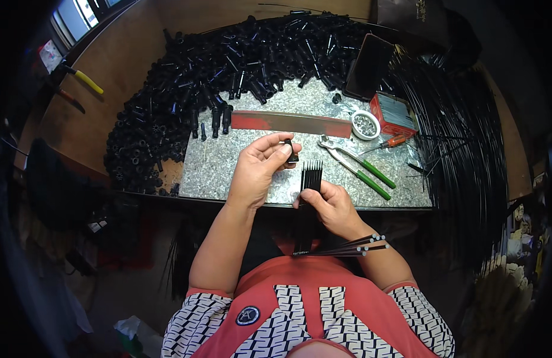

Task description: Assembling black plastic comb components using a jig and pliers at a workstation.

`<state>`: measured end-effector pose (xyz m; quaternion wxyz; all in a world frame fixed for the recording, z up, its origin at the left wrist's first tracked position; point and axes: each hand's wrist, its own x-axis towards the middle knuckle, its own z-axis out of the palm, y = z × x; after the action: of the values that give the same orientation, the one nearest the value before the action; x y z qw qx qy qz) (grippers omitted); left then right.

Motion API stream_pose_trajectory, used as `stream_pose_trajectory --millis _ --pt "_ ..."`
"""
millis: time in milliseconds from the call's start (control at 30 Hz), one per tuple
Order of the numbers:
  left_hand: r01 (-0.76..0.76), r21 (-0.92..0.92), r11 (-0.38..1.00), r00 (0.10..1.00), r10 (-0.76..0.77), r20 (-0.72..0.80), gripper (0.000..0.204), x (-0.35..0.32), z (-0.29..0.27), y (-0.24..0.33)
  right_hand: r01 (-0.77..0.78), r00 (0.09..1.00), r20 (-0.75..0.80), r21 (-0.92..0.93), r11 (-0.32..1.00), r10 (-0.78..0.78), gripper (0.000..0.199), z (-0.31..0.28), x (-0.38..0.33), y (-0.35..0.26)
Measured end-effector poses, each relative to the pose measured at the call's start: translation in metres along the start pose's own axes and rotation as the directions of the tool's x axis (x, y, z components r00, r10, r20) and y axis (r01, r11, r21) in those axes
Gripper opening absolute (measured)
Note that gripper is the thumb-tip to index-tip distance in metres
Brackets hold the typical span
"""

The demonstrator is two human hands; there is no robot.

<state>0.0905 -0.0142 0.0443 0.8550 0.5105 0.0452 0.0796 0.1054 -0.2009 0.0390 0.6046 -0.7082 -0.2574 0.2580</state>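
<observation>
My left hand [261, 164] is closed over the near part of the tabletop, pinching a small black plastic piece [292, 156] between thumb and fingers. Just right of it and lower, my right hand [332, 209] grips a flat bundle of thin black rods [311, 176]. Their pale narrow tips stand up side by side, a little below the black piece and apart from it. The bundle's lower part runs down past the table edge toward my lap. By my right forearm, several dark rods with whitish round ends [364, 246] lie across; whether they join the bundle I cannot tell.
A large heap of black tubular parts [228, 59] covers the back and left. Around the speckled tabletop [210, 173] lie a red-grey flat bar [291, 123], green-handled pliers [362, 170], an orange screwdriver [396, 141], a white bowl of metal bits [366, 125], a red box [395, 114] and long black rods [461, 131].
</observation>
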Motion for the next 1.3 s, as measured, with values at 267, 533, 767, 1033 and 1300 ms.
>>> stream_pose_trajectory --millis 267,533,767,1033,1300 --pt "0.074 -0.072 0.995 0.994 -0.068 0.086 0.033 -0.001 -0.005 0.002 0.02 1.0 0.005 0.049 0.999 -0.021 0.026 0.001 0.002 0.008" --pt "0.106 -0.085 0.991 0.986 -0.094 0.134 0.031 -0.001 -0.006 0.0 0.001 1.0 0.02 0.044 0.999 -0.002 0.025 0.001 0.002 0.004" --pt "0.135 -0.112 0.984 0.982 -0.118 0.149 0.027 -0.003 -0.004 0.004 -0.014 1.0 0.019 0.029 0.999 0.014 0.023 0.001 0.002 0.002" --pt "0.071 -0.115 0.991 0.979 -0.047 0.196 0.024 -0.01 -0.011 -0.005 -0.027 1.0 -0.016 0.015 1.0 0.027 0.022 0.001 0.001 0.003" --pt "0.054 0.061 0.997 0.985 -0.064 0.163 0.034 -0.021 -0.003 -0.004 0.05 0.998 -0.04 -0.096 0.994 -0.054 0.022 0.0 0.001 -0.001"
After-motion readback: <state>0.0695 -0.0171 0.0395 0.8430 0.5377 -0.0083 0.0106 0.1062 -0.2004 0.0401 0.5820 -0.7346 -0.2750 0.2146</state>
